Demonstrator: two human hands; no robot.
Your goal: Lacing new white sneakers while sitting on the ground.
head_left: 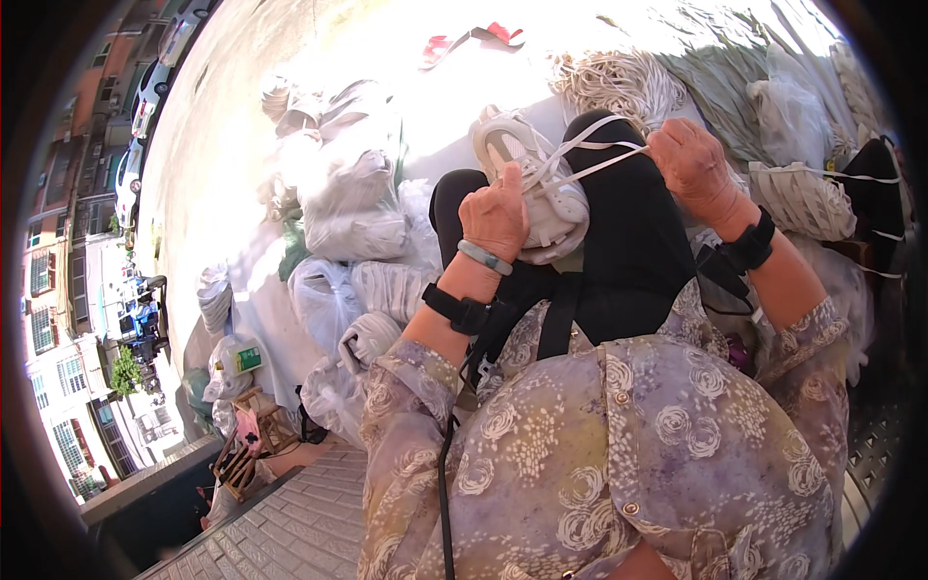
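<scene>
A white sneaker [561,215] with a pale grey tongue rests on my lap between my black-trousered knees, its toe pointing away from me. White shoelaces [592,168] run from its eyelets up to the right. My right hand [701,166] is closed on the laces and holds them taut, off to the right of the shoe. At the shoe's left side, my left hand [495,218] is closed with the index finger bent near the eyelets. A lace strand reaches its fingertips, which seem to pinch it; the grip itself is partly hidden.
Left of me lie bundled white shoes in clear plastic bags [353,208]. A heap of cream laces [619,85] sits beyond my knees, with another light shoe [800,200] at the right. Red-and-dark straps [474,41] lie farther off. A small wooden chair [242,454] stands at lower left.
</scene>
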